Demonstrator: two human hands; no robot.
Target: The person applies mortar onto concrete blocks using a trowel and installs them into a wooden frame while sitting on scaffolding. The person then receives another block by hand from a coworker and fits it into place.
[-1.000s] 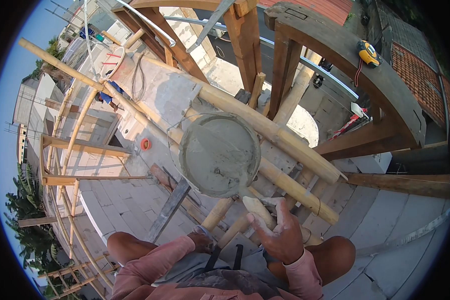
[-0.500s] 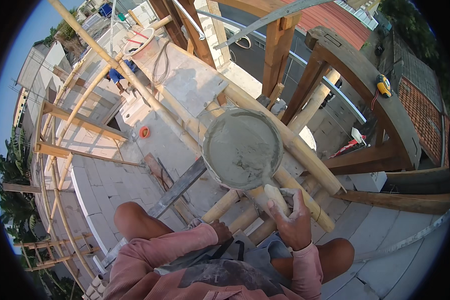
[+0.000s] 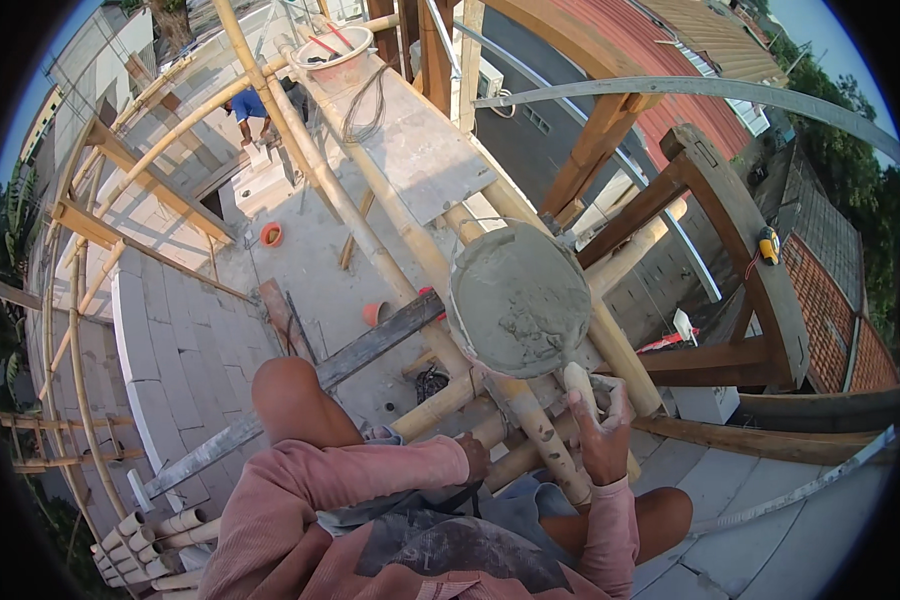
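Note:
A round bucket (image 3: 457, 318) full of wet grey mortar (image 3: 530, 285) stands on bamboo poles in front of me. At its near right rim, my right hand (image 3: 604, 425) is closed around the pale, mortar-caked handle of a trowel (image 3: 578, 386). The trowel's blade is hidden in the mortar. My left hand (image 3: 475, 458) rests by my lap, its fingers curled, and nothing shows in it. A long, mortar-smeared metal straightedge (image 3: 345, 358) slants from the bucket past my left knee.
Bamboo poles (image 3: 620, 355) and timber frames (image 3: 760, 260) surround me above a lower floor. A tape measure (image 3: 768, 246) lies on the curved timber at right. Farther off are a tub (image 3: 335, 60), orange pots (image 3: 272, 235) and another person in blue (image 3: 248, 105). Pale block walls (image 3: 175, 360) rise at left.
The whole view has shifted, so the bucket and my hands sit farther right in the picture. My right hand keeps its grip on the trowel at the bucket's rim.

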